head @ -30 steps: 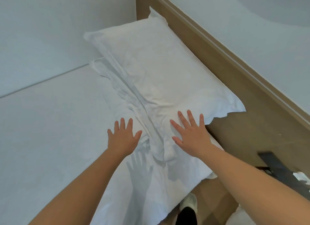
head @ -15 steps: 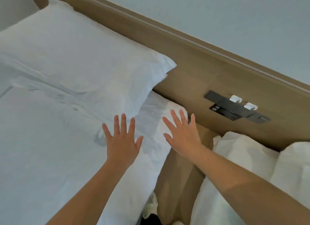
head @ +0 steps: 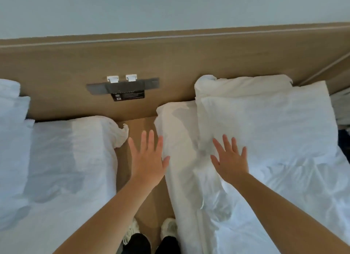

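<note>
Left bed [head: 66, 159] was quit; left grip [head: 147, 159] & right grip [head: 230, 158], both wide, empty, are now brought twd. the right pillow [head: 265, 121].

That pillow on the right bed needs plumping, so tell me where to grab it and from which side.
Grip the pillow by its left edge and near edge, coming from the aisle. It lies flat with its far edge at the headboard, so those sides are reachable; the right hand is over its near part.
</note>
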### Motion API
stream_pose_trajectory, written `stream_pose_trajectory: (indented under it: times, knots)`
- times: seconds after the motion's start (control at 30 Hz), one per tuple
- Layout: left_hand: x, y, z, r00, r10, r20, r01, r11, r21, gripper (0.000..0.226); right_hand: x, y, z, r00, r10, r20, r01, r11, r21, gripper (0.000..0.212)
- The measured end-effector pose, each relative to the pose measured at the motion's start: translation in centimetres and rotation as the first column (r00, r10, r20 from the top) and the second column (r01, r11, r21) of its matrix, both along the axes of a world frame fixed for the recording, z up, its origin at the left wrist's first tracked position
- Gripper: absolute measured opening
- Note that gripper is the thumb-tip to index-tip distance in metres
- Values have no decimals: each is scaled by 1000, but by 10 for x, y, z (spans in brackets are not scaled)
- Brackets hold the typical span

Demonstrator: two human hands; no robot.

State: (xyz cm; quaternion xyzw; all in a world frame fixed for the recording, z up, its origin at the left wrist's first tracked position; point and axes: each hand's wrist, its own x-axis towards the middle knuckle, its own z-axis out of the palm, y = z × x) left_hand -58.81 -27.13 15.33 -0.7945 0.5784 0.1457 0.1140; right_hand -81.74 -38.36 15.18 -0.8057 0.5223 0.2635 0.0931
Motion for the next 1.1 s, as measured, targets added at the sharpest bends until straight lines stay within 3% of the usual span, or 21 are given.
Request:
stream_pose_trajectory:
  times: [0.17, 0.3, 0.37, 0.5, 0.63, 0.73, 0.87, 0.93, 1.03, 1.1]
  knots:
    - [-88, -63, -13, 969, -245, 14, 244, 967, 71, 72, -94, -15, -16, 931, -354, 91, 348, 935, 75, 63]
    - [-123, -123, -25, 926, -377, 21, 376, 925, 62, 70, -126, -35, -37, 778, -589, 217, 562, 808, 179, 71]
    - [-136, -158, -34, 915, -403, -6, 403, 914, 51, 71, -132, -49, -51, 612, -718, 333, 660, 695, 285, 82]
    - [-157, -237, -68, 877, -481, -21, 481, 877, 10, 79, -138, -90, -88, 186, -872, 453, 795, 405, 451, 108]
    - [-166, -321, -97, 879, -476, 5, 476, 879, -3, 90, -140, -136, -129, -110, -886, 451, 823, 174, 541, 116]
    - [-172, -371, -111, 890, -450, -70, 452, 892, 19, 100, -142, -160, -155, -295, -868, 398, 835, -32, 550, 123]
    - [-177, -412, -132, 939, -174, -297, 229, 960, 160, 115, -149, -182, -173, -469, -807, 359, 807, -226, 546, 126]
    - [-178, -418, -143, 943, -100, -317, 172, 962, 210, 119, -157, -185, -181, -542, -756, 366, 788, -305, 536, 130]
    - [-179, -417, -156, 948, -145, -282, 189, 973, 135, 110, -178, -179, -199, -702, -613, 362, 675, -411, 613, 142]
    - [-179, -416, -161, 936, -182, -300, 209, 976, 59, 92, -190, -172, -207, -766, -553, 329, 614, -474, 632, 135]
